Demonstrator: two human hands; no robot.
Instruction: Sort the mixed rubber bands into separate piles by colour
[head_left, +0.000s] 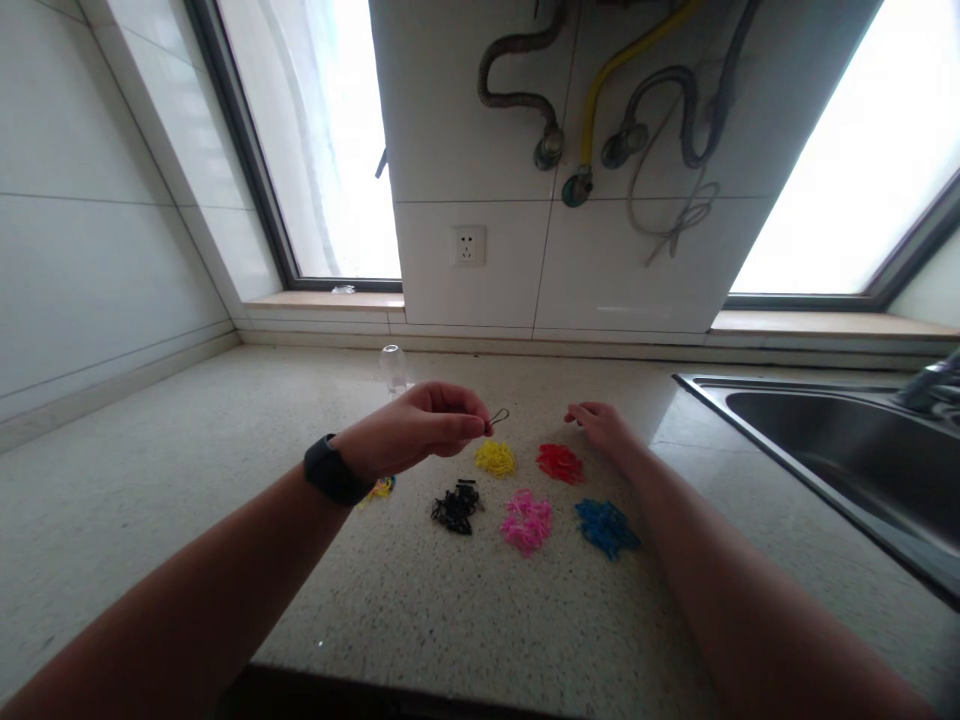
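Observation:
My left hand [427, 425], with a black band on its wrist, pinches a thin dark loop [499, 416] that looks like a small rubber band. It hovers above and left of a yellow pile of small rubber bands [495, 458]. Beyond the red pile of rubber bands [559, 463], my right hand [600, 425] has its fingertips pressed together; whatever they hold cannot be made out. Nearer to me lie a black pile [456, 508], a pink pile [526, 521] and a blue pile [607, 527]. A mixed-colour pile [384, 487] is partly hidden behind my left wrist.
A clear plastic container [392, 366] stands on the speckled counter [300, 400] behind my left hand. To the right is a steel sink [817, 430] with a tap [934, 385]. Along the back runs a tiled wall with a socket [468, 245] and hoses [517, 98].

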